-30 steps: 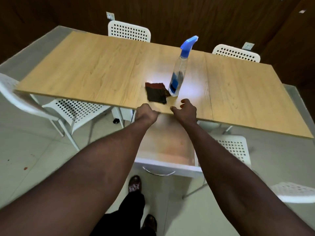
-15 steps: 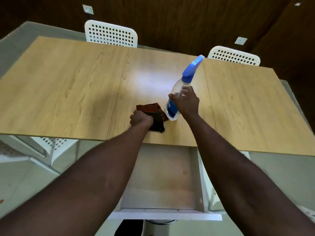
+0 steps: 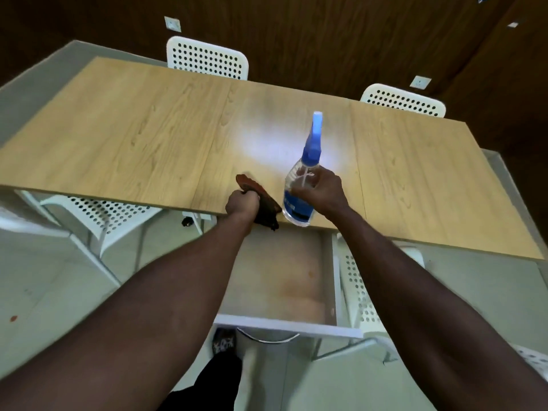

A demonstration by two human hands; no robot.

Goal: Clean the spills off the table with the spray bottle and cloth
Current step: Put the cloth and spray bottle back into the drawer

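Head view: the right hand (image 3: 321,194) grips the clear, blue-topped spray bottle (image 3: 301,188), its contents unclear, while the left hand (image 3: 241,203) clutches the dark cloth (image 3: 265,203) at the worktop's (image 3: 133,137) near edge.

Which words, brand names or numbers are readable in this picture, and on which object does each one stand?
None can be read.
The spray bottle, held in the right hand, has a blue label with white marks: too blurred to read.
The cloth in the left hand shows no text.

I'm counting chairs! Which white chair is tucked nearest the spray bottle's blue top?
The white chair at the table's far right; the other far chair sits further left.
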